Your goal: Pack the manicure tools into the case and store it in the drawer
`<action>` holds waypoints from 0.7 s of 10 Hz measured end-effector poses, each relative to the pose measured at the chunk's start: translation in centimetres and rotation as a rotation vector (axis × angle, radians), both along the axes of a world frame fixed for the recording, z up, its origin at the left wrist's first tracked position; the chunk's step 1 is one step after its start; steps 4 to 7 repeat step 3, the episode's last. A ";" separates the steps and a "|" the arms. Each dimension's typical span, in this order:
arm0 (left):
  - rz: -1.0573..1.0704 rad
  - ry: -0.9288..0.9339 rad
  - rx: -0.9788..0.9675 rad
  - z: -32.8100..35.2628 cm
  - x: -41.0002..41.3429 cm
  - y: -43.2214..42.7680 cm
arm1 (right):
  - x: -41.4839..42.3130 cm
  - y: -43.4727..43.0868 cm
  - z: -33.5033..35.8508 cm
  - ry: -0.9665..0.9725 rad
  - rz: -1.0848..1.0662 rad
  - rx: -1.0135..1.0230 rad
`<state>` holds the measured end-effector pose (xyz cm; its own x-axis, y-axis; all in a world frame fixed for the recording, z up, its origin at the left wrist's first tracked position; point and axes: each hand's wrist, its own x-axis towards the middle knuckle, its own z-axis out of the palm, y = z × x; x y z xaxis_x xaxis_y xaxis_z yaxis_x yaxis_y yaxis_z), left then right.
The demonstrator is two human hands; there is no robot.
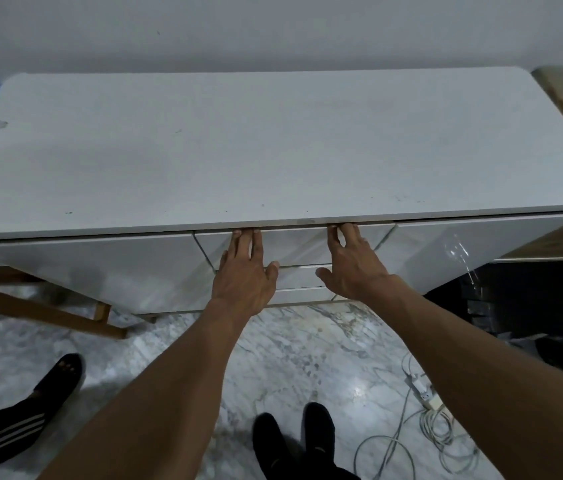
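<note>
Evidently flat against top drawer point(294, 242) front under cabinet point(273, 140) front edge: left hand point(243, 278), right hand point(354, 268), open, empty (pushing shut, presumably).

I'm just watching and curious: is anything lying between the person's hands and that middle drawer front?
Nothing visible does. The left hand and right hand both lie flat on the glossy white top middle drawer front, fingertips at its upper edge under the white cabinet top. No manicure case is in view.
</note>
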<state>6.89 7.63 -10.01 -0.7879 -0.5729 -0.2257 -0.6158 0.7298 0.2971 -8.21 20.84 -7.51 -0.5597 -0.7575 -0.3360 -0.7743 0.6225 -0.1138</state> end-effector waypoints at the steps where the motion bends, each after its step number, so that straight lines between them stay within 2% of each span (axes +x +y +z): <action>1: 0.013 -0.045 0.058 0.6 -0.4 -0.1 | -0.4 0.1 0.7 -0.047 0.022 0.023; 2: 0.020 -0.126 0.094 1.8 -0.9 -0.4 | -1.0 0.3 2.0 -0.130 0.023 0.034; 3: 0.022 -0.082 0.059 2.4 0.8 1.1 | -1.0 2.1 2.6 -0.178 0.008 -0.045; 7: 0.022 -0.082 0.059 2.4 0.8 1.1 | -1.0 2.1 2.6 -0.178 0.008 -0.045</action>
